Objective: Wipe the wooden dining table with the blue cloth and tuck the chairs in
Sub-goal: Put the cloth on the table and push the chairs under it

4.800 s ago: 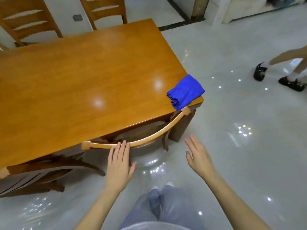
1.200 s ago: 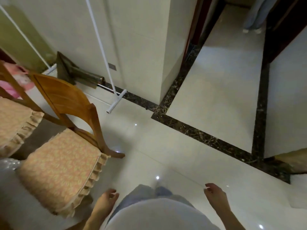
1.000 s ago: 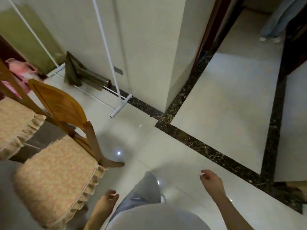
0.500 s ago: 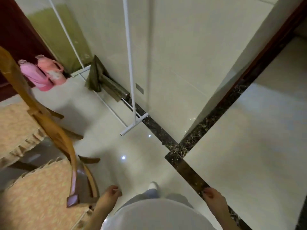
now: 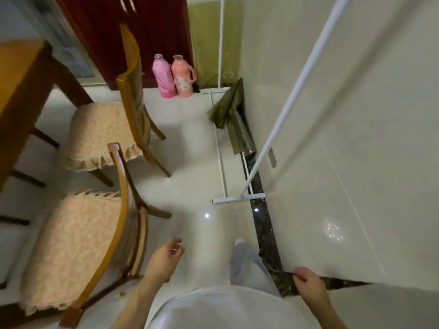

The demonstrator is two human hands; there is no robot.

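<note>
My left hand (image 5: pixel 166 254) hangs at about seven o'clock with the fingers loosely curled and nothing in it, just beside the curved top rail of the nearer wooden chair with the frilled peach seat cushion (image 5: pixel 78 243). My right hand (image 5: pixel 308 284) is at five o'clock, fingers curled narrow and also holding nothing. I am standing on the glossy pale tiled floor (image 5: pixel 194 162), between the chairs and the cream tiled wall (image 5: pixel 356 115).

The nearer chair stands pulled out, at nine o'clock, with its whole seat in the open. Beyond it, at ten o'clock, the second wooden chair with a matching frilled cushion (image 5: pixel 104 129) also sits out from the orange-brown wooden desk (image 5: pixel 16 74), of which only a corner and a leg show at the left edge. So I judge that both chairs on this side are not yet tucked in. The blue cloth is nowhere in view, so I cannot say where it lies, nor whether the desk top is wiped.

Further off at one o'clock a white metal rack (image 5: pixel 237 199) stands on the floor, with a folded olive-green sheet (image 5: pixel 231 108) against the wall. At twelve o'clock two pink thermos flasks (image 5: pixel 172 78) stand by a dark red door (image 5: pixel 147 32).

I can read no brand, label or writing anywhere; the flower print on one flask is blurred.
</note>
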